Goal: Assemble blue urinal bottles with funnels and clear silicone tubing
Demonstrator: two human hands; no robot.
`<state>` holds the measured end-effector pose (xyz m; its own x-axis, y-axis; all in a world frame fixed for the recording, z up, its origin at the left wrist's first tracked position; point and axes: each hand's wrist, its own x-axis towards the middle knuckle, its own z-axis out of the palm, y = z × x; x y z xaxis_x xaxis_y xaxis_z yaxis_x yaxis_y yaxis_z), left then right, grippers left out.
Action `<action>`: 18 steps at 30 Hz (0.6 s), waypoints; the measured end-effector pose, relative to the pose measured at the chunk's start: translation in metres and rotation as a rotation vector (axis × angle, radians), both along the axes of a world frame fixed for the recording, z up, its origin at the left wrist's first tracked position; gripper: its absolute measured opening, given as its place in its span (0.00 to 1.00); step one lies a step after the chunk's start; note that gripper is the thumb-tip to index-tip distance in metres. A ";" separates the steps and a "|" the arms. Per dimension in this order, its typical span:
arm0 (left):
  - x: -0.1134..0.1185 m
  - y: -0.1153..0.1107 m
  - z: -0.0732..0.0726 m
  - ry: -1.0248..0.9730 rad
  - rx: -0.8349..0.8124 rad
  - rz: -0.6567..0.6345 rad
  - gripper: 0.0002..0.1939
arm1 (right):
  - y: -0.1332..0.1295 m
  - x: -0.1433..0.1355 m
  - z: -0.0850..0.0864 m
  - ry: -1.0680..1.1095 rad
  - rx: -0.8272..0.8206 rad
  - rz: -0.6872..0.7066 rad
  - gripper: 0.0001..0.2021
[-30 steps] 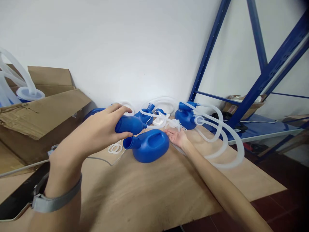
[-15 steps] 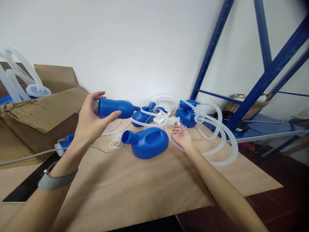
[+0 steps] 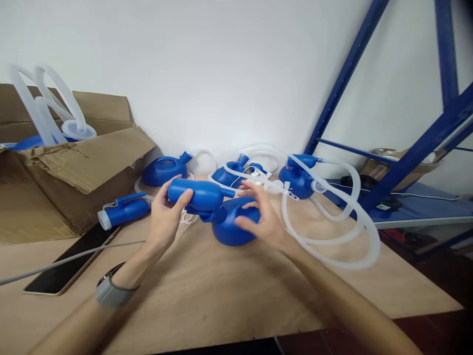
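My left hand is closed around a blue plastic bottle-shaped piece, held level with its narrow spout pointing right. Behind and below it, a blue jug with a tilted neck stands on the table, partly hidden by the held piece and my right hand. My right hand is in front of the jug's right side, fingers spread and holding nothing; whether it touches the jug I cannot tell. Clear tubing loops to the right of this hand, with a white perforated clip near its upper end.
More blue jugs stand along the wall, one at the left and one at the right. A blue capped piece and a phone-like black slab lie left, beside a cardboard box. A blue metal shelf borders the right.
My right hand has moved from beside the clear tubing to in front of the jug, its fingers spreading. My left hand has brought the blue piece lower and nearer the jug. The view has shifted left.
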<state>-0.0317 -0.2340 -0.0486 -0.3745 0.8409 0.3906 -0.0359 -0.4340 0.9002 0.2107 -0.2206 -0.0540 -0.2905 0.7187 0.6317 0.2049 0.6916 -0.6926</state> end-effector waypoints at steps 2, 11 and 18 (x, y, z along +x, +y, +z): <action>0.009 -0.008 0.004 0.053 0.036 0.026 0.37 | -0.005 -0.014 -0.005 -0.237 0.081 -0.012 0.46; 0.016 -0.016 0.000 0.283 0.211 0.222 0.30 | 0.037 -0.003 -0.041 -0.502 0.221 -0.163 0.49; -0.008 0.008 -0.005 0.284 0.322 0.545 0.29 | 0.070 0.015 -0.042 -0.565 0.334 -0.238 0.29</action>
